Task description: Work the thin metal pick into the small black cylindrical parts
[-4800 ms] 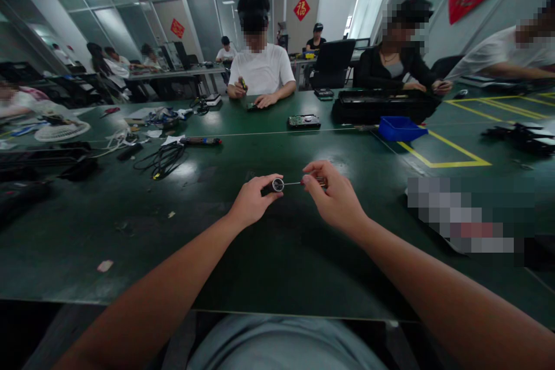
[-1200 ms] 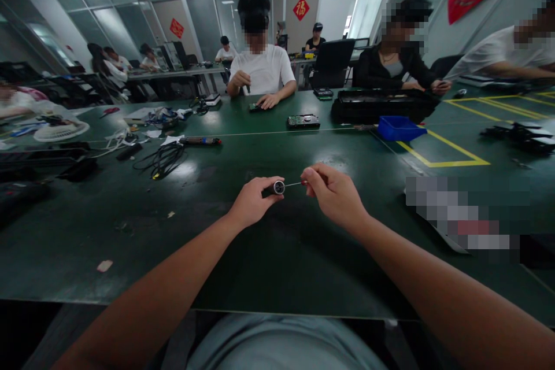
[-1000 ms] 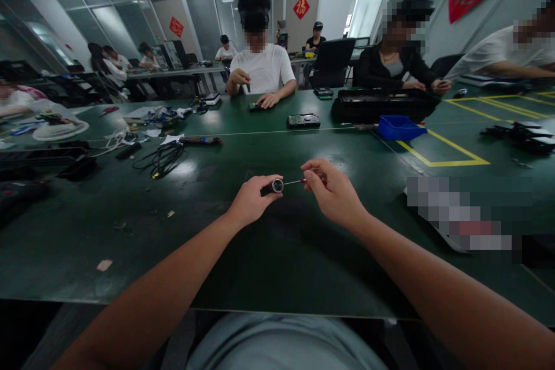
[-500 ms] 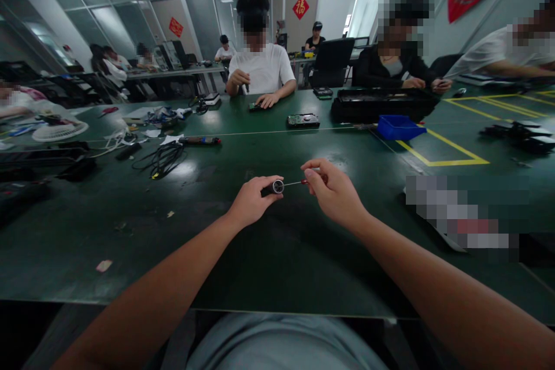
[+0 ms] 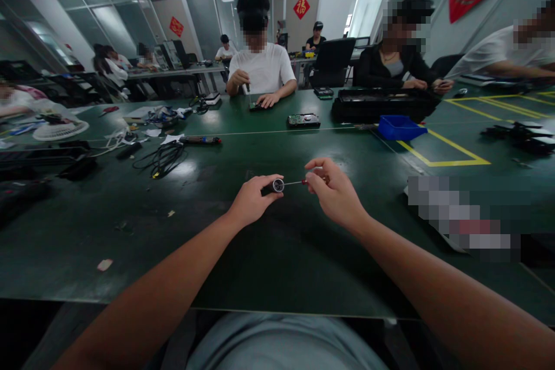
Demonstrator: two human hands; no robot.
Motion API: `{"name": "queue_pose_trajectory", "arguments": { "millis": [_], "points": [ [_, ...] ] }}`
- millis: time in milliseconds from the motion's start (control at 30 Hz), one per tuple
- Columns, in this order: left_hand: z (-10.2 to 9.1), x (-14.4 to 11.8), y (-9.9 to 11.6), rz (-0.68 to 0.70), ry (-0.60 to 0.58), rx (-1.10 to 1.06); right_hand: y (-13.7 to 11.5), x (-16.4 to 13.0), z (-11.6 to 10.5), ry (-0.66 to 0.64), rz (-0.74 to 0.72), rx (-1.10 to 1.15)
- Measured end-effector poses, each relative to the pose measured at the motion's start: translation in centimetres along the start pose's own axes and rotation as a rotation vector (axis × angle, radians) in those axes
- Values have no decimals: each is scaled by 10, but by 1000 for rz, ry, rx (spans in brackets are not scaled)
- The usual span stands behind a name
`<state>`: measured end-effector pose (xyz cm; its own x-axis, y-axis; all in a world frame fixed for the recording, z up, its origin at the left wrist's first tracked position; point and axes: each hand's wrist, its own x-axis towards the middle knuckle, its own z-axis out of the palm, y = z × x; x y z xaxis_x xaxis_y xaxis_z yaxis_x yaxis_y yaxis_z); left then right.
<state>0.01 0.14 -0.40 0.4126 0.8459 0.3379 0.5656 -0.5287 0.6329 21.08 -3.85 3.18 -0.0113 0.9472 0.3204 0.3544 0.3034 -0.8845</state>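
Note:
My left hand (image 5: 251, 201) grips a small black cylinder with a silver ring end (image 5: 276, 185), held level a little above the green table (image 5: 269, 254). My right hand (image 5: 333, 192) pinches a thin screwdriver (image 5: 296, 182) with a red handle; its metal shaft points left and its tip meets the cylinder's ring end. Both hands hover over the middle of the table, just in front of me.
A blue bin (image 5: 399, 128) and a long black case (image 5: 384, 104) sit at the back right. A circuit board (image 5: 303, 121) lies beyond my hands. Black cables (image 5: 162, 159) and clutter fill the left. People sit across the table, working.
My hands and the two parts stay almost in place; the right hand's fingers shift slightly on the screwdriver handle. The person opposite has lifted a hand with a tool.

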Motion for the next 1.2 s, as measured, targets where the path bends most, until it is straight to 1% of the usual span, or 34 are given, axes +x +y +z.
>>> {"name": "queue_pose_trajectory", "arguments": {
  "millis": [100, 167, 233, 300, 367, 400, 500, 567, 633, 733, 833, 1067, 1200],
  "points": [
    [0, 0, 0, -5, 7, -6, 2, 3, 2, 35, 16, 166],
    [1, 0, 0, -2, 14, -17, 7, 6, 5, 45, 55, 295],
    [2, 0, 0, 20, 28, -35, 15, 10, 7, 96, 130, 415],
    [2, 0, 1, 47, 39, -49, 24, 15, 8, 138, 236, 524],
    [2, 0, 1, 57, 32, -50, 32, 18, 9, 75, 345, 544],
    [2, 0, 2, 54, 23, -46, 35, 19, 9, 48, 369, 535],
    [2, 0, 4, 39, -8, -25, 36, 18, 9, 115, 332, 530],
    [1, -1, 5, 31, -16, -12, 33, 17, 9, 179, 284, 527],
    [1, -1, 6, 22, -18, -4, 29, 15, 9, 201, 222, 486],
    [0, -1, 7, 12, -17, 0, 27, 12, 9, 179, 134, 374],
    [0, -1, 7, 15, -17, 0, 25, 10, 8, 157, 96, 303],
    [0, -1, 6, 23, -9, 11, 16, 5, 5, 133, 8, 185],
    [0, -1, 7, 3, -21, 19, 13, 4, 6, 159, -12, 184]
  ]
}}
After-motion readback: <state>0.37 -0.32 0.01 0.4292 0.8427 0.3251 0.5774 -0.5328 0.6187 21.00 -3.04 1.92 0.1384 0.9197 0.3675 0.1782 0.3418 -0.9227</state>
